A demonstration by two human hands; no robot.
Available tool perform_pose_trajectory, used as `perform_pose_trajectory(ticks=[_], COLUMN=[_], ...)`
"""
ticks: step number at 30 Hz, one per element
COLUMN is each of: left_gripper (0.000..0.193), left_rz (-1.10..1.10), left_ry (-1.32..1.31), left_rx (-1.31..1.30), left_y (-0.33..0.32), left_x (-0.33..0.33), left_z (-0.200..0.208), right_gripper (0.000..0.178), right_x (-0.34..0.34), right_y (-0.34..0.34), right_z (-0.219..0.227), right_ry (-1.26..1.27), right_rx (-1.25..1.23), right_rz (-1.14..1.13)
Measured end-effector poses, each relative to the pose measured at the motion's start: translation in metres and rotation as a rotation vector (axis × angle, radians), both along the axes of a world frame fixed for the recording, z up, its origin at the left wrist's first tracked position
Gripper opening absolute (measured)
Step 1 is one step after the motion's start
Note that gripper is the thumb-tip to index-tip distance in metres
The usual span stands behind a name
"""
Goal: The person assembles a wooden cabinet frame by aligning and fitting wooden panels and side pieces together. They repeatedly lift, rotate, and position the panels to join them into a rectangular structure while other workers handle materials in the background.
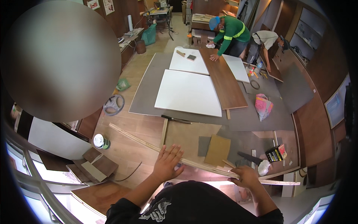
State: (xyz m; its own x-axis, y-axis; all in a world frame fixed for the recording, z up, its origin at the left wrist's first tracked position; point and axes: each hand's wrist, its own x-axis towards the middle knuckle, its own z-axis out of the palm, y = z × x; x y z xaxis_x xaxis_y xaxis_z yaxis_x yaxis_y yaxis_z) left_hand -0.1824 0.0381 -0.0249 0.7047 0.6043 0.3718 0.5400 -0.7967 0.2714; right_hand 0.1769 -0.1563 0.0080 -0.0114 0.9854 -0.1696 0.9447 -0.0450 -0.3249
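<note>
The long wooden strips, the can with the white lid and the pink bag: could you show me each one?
Long wooden strips (209, 168): head view, on their middle stretch.
Can (100, 140): head view, on its white lid.
Pink bag (263, 108): head view, on the middle of its side.

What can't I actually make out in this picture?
All in the head view:
Upper left: whatever lies behind the round grey blur.
Left hand: its palm, turned away from the camera; the hand also covers part of the wooden strips.
Right hand: its palm, hidden by its own back.
Pink plastic bag: its contents, hidden by its sides.
Wall shelves: their items, too small to identify.
</note>
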Motion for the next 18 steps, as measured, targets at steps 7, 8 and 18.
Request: perform_pose_trajectory(ticks=[7,8,18], left_gripper=[0.071,0.072,0.056], left_rz=[0.006,-0.013,-0.122], left_ry=[0.104,0.098,0.214], left_rx=[0.023,0.025,-0.08], left_y=[0.009,0.015,0.038], left_x=[-0.034,-0.038,-0.034], left_z=[-0.011,-0.013,0.031], right_gripper=[0.048,0.048,0.057], right_x=[-0.001,0.002,0.011], right_y=[-0.014,-0.017,-0.072], right_z=[-0.004,-0.013,0.008], right_ry=[0.025,0.034,-0.25], right_rx=[0.047,0.064,-0.131], right_rz=[0.021,0.019,-0.375])
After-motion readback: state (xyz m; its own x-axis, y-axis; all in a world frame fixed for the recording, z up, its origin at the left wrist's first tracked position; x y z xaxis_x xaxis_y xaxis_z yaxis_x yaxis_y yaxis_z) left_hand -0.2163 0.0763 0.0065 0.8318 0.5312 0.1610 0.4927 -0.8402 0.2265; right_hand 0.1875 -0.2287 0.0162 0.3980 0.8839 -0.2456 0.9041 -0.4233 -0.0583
